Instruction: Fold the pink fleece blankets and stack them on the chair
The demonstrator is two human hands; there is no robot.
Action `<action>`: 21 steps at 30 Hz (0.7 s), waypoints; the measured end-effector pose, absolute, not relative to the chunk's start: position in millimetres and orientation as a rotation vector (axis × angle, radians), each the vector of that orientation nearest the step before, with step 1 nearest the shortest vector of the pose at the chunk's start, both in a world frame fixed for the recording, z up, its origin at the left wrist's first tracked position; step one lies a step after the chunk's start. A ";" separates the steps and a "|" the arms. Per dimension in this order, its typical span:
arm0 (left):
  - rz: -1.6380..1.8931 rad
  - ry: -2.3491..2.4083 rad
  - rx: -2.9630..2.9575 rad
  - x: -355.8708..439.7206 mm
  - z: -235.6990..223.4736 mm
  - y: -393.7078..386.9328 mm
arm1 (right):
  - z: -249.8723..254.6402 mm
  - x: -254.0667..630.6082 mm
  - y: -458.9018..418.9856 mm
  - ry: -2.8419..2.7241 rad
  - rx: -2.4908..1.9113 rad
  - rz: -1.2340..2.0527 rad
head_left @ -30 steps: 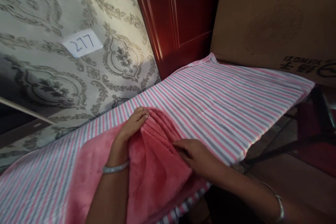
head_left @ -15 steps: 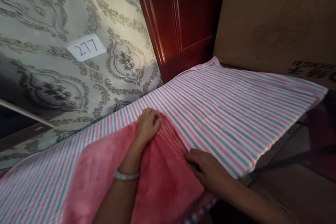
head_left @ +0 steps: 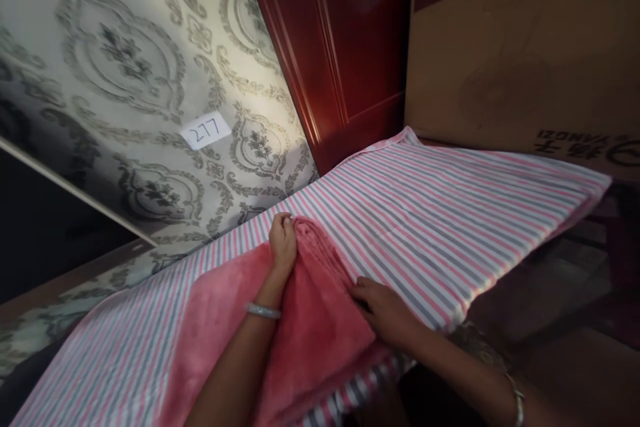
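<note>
A pink plush cloth [head_left: 320, 333] lies folded and gathered on a striped sheet [head_left: 430, 213] in pink, grey and white. My left hand [head_left: 283, 240], a bangle on its wrist, is closed on the bunched far corner of the cloth. Pleats run from there toward my right hand [head_left: 384, 310], whose fingers are curled round the cloth's right edge. That hand's fingertips are partly hidden. Left of my left arm, a lighter pink stretch of the cloth lies flat.
Patterned wallpaper [head_left: 125, 60] with a paper marked 277 [head_left: 206, 131] rises at the left. A dark red wooden door or panel [head_left: 325, 33] stands behind the sheet. A large cardboard box [head_left: 500, 67] is at the back right. The sheet's right edge drops off into shadow.
The camera view has shifted a little. My left hand has turned more upright, its fingers closing on the corner of the cloth. My right hand keeps its hold on the edge.
</note>
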State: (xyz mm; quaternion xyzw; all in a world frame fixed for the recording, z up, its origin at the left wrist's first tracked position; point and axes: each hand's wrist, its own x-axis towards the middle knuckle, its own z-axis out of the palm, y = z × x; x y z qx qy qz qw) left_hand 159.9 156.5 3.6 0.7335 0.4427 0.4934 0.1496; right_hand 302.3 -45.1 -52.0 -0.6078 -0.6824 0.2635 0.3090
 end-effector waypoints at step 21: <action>0.442 1.289 2.638 133.1 20.5 13.3 | -64.5 313.5 -45.6 -2.023 -1.483 0.561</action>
